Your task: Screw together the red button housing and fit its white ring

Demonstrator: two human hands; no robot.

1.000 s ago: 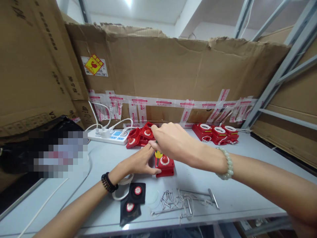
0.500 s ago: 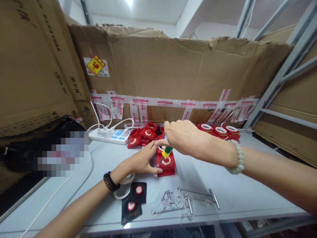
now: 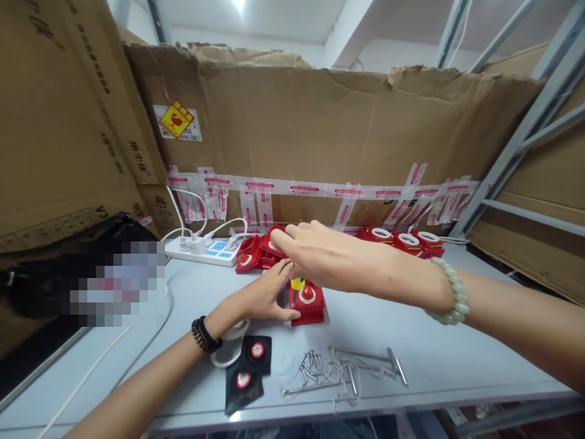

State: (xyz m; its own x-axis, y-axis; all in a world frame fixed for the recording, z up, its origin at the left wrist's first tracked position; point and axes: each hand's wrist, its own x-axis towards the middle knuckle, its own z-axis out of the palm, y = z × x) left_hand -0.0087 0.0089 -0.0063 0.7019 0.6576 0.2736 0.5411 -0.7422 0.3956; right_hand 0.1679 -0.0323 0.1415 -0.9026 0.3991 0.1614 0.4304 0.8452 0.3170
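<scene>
Right over the small red box [image 3: 315,314], a glossy, blocky thing with a domed knob set in a white ring, the right hand [image 3: 320,253] is curled round a screwdriver [image 3: 298,284], its fingers clamped on the mostly hidden handle; a faceted yellow collar and slim metal shaft slant down to the box's top. The left hand [image 3: 260,296] is at the box's left side, thumb apart from the fingers and touching the front corner; whether they clamp it I can't tell. Nearer than the box lie slender shiny screws [image 3: 311,367], T-shaped metal rods [image 3: 397,367] tangled with thin cord, and limp black squares [image 3: 256,352] bearing round red-and-white labels. Beyond the box rises a wall of creased, ragged-edged cardboard [image 3: 329,134].
</scene>
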